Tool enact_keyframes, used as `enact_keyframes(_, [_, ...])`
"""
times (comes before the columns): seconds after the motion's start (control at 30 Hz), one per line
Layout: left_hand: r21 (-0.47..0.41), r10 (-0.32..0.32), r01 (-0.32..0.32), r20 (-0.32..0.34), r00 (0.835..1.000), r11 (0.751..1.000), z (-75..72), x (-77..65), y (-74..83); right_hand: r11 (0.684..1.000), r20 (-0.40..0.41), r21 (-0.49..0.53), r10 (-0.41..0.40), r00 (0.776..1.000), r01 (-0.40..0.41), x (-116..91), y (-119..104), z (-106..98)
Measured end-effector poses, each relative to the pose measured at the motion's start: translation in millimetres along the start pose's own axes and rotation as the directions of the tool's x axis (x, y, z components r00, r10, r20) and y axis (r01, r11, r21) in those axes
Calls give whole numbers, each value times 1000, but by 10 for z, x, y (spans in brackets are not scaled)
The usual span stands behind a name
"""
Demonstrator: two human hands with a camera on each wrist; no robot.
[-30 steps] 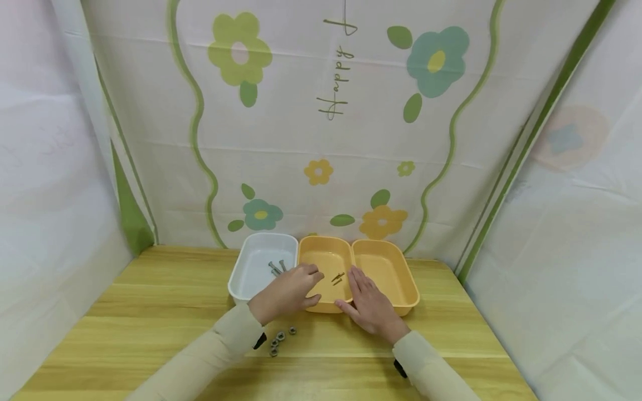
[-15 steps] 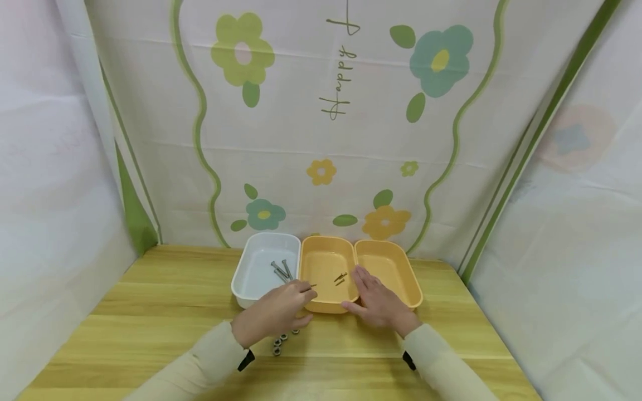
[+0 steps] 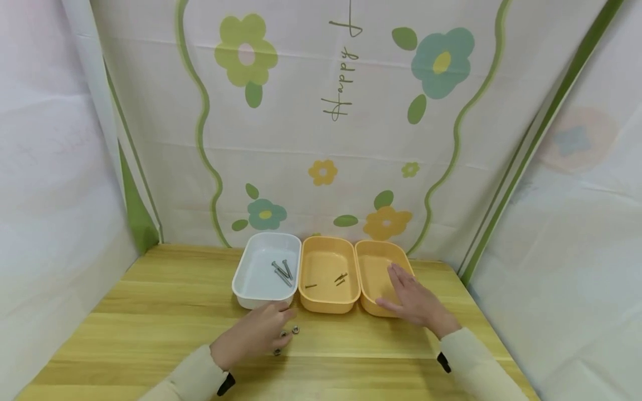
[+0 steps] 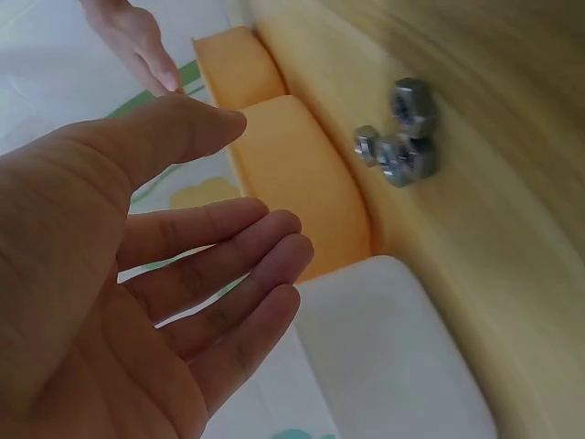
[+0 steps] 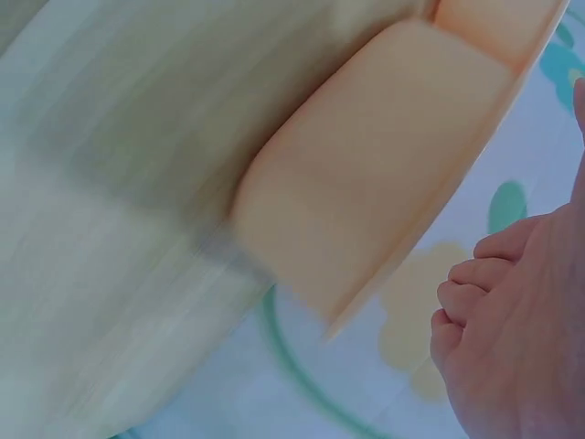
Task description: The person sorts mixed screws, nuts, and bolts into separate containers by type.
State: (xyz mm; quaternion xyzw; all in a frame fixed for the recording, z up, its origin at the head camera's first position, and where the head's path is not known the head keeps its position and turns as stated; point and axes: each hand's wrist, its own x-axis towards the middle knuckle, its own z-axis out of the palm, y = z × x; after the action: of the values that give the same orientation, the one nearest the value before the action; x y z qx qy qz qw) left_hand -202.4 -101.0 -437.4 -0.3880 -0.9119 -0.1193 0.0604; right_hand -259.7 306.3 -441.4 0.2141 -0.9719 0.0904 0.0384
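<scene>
My left hand (image 3: 253, 333) hovers above the table in front of the white box, fingers extended and nothing held. Several metal hex nuts (image 4: 414, 108) lie on the wood near its fingertips, partly hidden by the hand in the head view. Over the right-hand orange box (image 3: 375, 308), my right hand (image 3: 415, 301) is held with its fingers straight, holding nothing. Several silver bolts (image 3: 283, 272) lie in the white box (image 3: 251, 301). The middle orange box (image 3: 327, 307) holds several small bronze-coloured screws (image 3: 341, 278), one lying apart at its left side.
The three boxes stand side by side at the back of the wooden table (image 3: 125, 317). Behind them rises a white cloth with printed flowers (image 3: 386, 223). Cloth panels also close off the left and right sides.
My left hand has released a screw at the left of the middle box and drawn back toward the nuts. My right hand has left the middle box's edge and shifted right.
</scene>
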Motion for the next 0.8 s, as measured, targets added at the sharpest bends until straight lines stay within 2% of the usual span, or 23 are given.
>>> enact_keyframes(0.23, [-11,-59,59,40,997,998,84,-130,-94,999,-29,3,49,998,-49,-185,300,-42])
enact_keyframes(0.43, [-55,-97,99,52,994,994,173,-171,-152,996,-15,10,89,996,-89,-280,472,82])
enact_keyframes(0.7, [-117,-141,141,14,990,983,322,-135,-164,996,-25,11,93,995,-93,-308,536,238])
enact_keyframes(0.8, [-143,-160,161,18,987,977,350,-113,-151,996,-29,9,94,995,-93,-311,542,256])
